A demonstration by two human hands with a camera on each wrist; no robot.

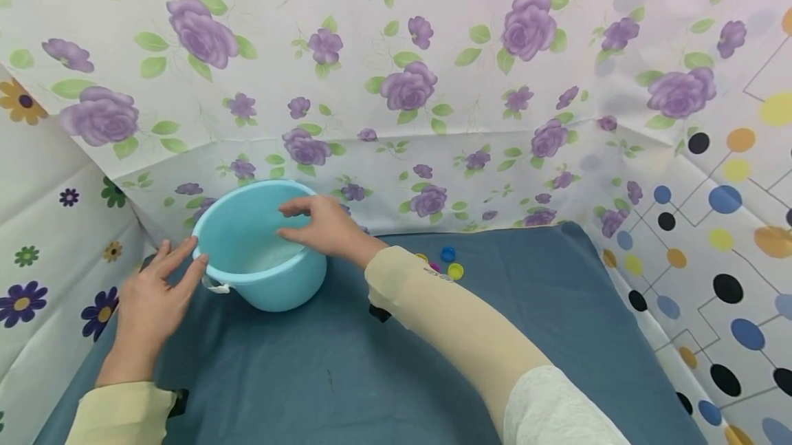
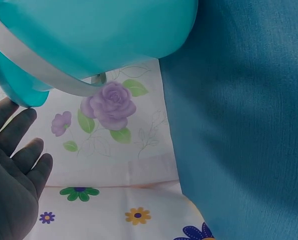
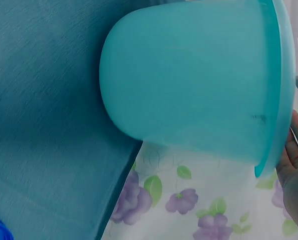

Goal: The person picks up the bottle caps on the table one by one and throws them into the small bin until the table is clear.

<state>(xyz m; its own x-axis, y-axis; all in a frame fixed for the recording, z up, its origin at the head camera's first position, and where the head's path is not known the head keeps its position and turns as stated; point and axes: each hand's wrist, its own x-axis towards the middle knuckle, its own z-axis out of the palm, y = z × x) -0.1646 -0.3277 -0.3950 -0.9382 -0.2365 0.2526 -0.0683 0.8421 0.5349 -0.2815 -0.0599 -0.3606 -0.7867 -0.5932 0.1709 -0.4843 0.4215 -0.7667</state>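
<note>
A light blue plastic bucket (image 1: 278, 290) stands upright at the back left of the cloth-covered table. Its white handle (image 2: 44, 67) hangs down along the outside. My left hand (image 1: 155, 294) is at the near-left rim, fingers extended and fingertips right at the edge. Over the right side of the rim reaches my right hand (image 1: 328, 226), thumb and fingers apart, with nothing between them. In the right wrist view, that hand's fingers lie close by the bucket's rim (image 3: 283, 75).
Right of the bucket, partly behind my right forearm, lie several small round plastic pieces: a blue one (image 1: 448, 254), a yellow one (image 1: 456, 271) and a pink one (image 1: 435, 267). Floral sheeting (image 1: 371, 177) rises behind the blue cloth (image 1: 495, 314); patterned sheets flank both sides.
</note>
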